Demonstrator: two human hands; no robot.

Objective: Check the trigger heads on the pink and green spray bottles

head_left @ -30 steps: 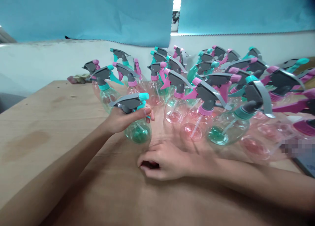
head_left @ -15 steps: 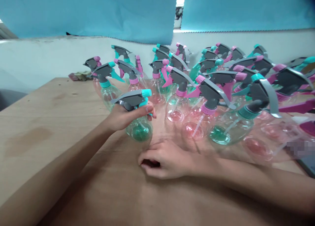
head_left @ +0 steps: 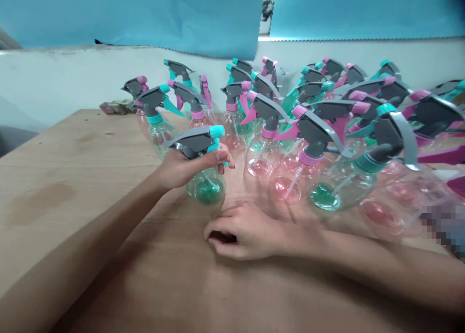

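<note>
Bottles (head_left: 261,154) are crowding the far and right-hand parts of one wooden table (head_left: 109,173); we are counting at least twenty of them, though overlapping is hiding the exact number. One more, a green spray bottle (head_left: 208,188), is sitting in the person's left hand (head_left: 181,167), in front of the crowd and near the middle of our view. We are seeing that hand closing around the neck, just under one grey spray head (head_left: 194,140): one thumb (head_left: 205,163) is lying along the near side, and fingertips (head_left: 231,159) are showing beyond the teal trigger (head_left: 215,145). One teal nozzle (head_left: 217,131) is pointing right. We are failing to make out whether the base is touching the table.

Just in front of that bottle, one right hand (head_left: 243,234) is resting on the wood. Its thumb and fingers are curling toward each other around one dark hollow, and we are failing to tell whether they are pinching anything.

Behind the held bottle we are counting six bottles, four wearing pink nozzles and two wearing teal ones. Near the table's far left corner, one small bundle (head_left: 118,107) is lying. Above, two blue sheets (head_left: 145,18) are hanging before one white wall (head_left: 65,81), leaving one narrow bright gap (head_left: 267,13) between them.
</note>
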